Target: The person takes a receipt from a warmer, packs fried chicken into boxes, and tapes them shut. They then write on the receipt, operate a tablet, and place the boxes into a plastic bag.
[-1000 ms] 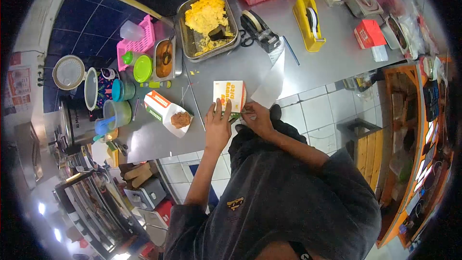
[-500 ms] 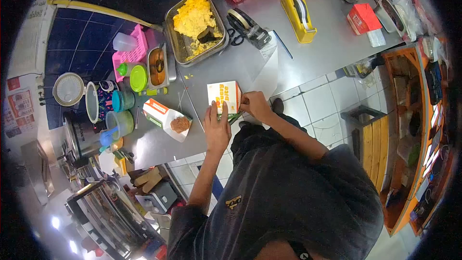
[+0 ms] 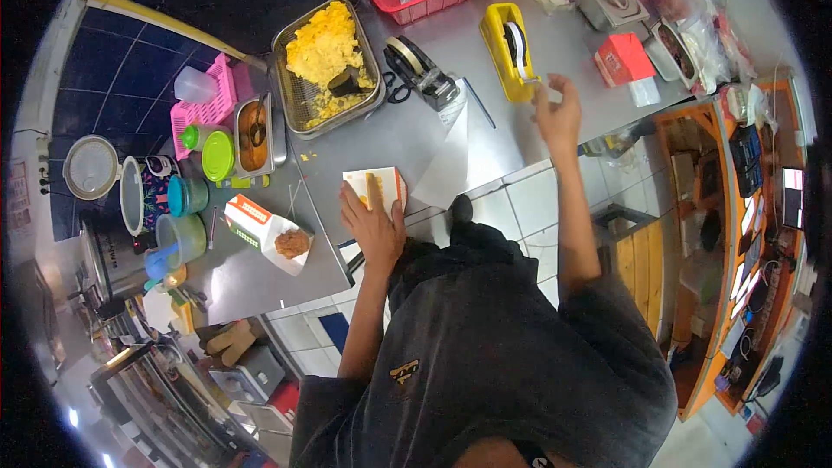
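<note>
My left hand (image 3: 374, 227) lies with its fingers stretched over a small white and orange food carton (image 3: 391, 186) at the counter's front edge. Beyond it and to the right, my right hand (image 3: 559, 117) is raised at the near end of a yellow tape dispenser (image 3: 497, 52), which carries a roll of tape. Its fingers look apart; whether a fingertip touches the tape end is too small to tell. Left of my left hand, an open carton (image 3: 253, 224) rests on its side, with a piece of fried food (image 3: 292, 243) at its mouth.
A metal tray (image 3: 304, 130) of yellow crumbly food stands at the back, beside a black tape dispenser (image 3: 423, 72) and scissors (image 3: 396, 88). A red box (image 3: 617, 59) sits on the right. Several lidded tubs (image 3: 218, 154) line the left. A red basket (image 3: 433, 7) is behind.
My right hand has left the carton's right side and moved right and away from me to the yellow tape dispenser. My left hand stays on the carton. The whole view has shifted slightly.
</note>
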The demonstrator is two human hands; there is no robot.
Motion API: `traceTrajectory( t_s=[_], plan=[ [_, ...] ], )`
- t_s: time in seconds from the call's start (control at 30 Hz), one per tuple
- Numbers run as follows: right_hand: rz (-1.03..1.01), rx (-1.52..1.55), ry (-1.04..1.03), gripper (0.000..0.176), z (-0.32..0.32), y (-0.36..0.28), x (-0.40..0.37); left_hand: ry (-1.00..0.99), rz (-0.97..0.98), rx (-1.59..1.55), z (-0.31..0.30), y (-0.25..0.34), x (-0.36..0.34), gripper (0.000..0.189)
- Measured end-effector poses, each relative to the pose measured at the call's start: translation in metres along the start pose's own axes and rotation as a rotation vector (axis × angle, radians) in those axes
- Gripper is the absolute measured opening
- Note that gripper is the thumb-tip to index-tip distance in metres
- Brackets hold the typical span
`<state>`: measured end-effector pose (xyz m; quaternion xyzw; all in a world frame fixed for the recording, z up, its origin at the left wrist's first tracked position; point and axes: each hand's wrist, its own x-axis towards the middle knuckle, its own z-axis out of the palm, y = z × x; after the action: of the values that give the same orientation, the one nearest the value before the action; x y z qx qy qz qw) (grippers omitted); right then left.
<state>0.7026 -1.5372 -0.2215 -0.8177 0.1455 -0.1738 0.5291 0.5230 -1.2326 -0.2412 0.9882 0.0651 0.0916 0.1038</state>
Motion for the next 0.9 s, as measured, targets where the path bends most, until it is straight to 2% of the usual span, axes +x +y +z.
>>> traceTrajectory(
  t_s=[0.03, 0.07, 0.13, 0.17, 0.23, 0.27, 0.33, 0.37, 0.43, 0.47, 0.53, 0.57, 0.7, 0.77, 0.9],
  plan=[
    [0.129, 0.06, -0.015, 0.026, -0.002, 0.0, 0.014, -0.057, -0.001, 0.036, 0.001, -0.002, 0.002, 0.064],
    [0.124, 0.052, -0.018, 0.026, -0.006, 0.002, 0.021, -0.057, -0.006, 0.028, 0.001, -0.002, 0.002, 0.064],
    [0.056, -0.245, -0.116, 0.026, -0.006, -0.011, 0.034, -0.077, 0.014, 0.054, -0.001, -0.003, 0.006, 0.063],
    [0.042, -0.241, -0.125, 0.026, 0.0, -0.017, 0.034, -0.067, 0.001, 0.054, -0.002, -0.003, 0.008, 0.063],
    [-0.247, -0.239, -0.086, 0.031, 0.013, -0.033, 0.016, -0.088, 0.006, 0.055, -0.005, -0.002, 0.008, 0.063],
    [-0.255, -0.238, -0.092, 0.031, 0.023, -0.042, 0.006, -0.084, -0.003, 0.053, -0.006, -0.002, 0.008, 0.063],
    [-0.475, -0.492, -0.122, 0.032, 0.049, -0.055, -0.011, -0.08, 0.017, 0.073, -0.006, -0.001, 0.008, 0.063],
    [-0.485, -0.485, -0.127, 0.032, 0.064, -0.05, -0.009, -0.072, 0.007, 0.076, -0.007, -0.002, 0.01, 0.063],
    [0.217, 0.204, -0.654, 0.031, 0.098, -0.036, -0.002, -0.104, 0.016, 0.122, -0.01, -0.001, 0.008, 0.063],
    [0.213, 0.207, -0.661, 0.031, 0.108, -0.03, 0.002, -0.101, 0.009, 0.126, -0.011, -0.001, 0.007, 0.063],
    [0.399, 0.211, -0.805, 0.03, 0.119, -0.036, 0.01, -0.119, 0.012, 0.13, -0.011, -0.001, 0.009, 0.063],
    [0.426, 0.129, -0.871, 0.031, 0.12, -0.037, 0.016, -0.119, 0.007, 0.129, -0.011, -0.002, 0.008, 0.063],
    [0.475, 0.148, -0.881, 0.032, 0.123, -0.039, 0.017, -0.106, 0.005, 0.095, -0.01, -0.002, 0.008, 0.062],
    [0.486, 0.136, -0.794, 0.032, 0.12, -0.047, 0.011, -0.113, 0.004, 0.095, -0.011, -0.002, 0.009, 0.062],
    [0.49, 0.22, -0.775, 0.029, 0.119, -0.035, 0.006, -0.107, 0.018, 0.076, -0.011, -0.002, 0.009, 0.062]
  ],
)
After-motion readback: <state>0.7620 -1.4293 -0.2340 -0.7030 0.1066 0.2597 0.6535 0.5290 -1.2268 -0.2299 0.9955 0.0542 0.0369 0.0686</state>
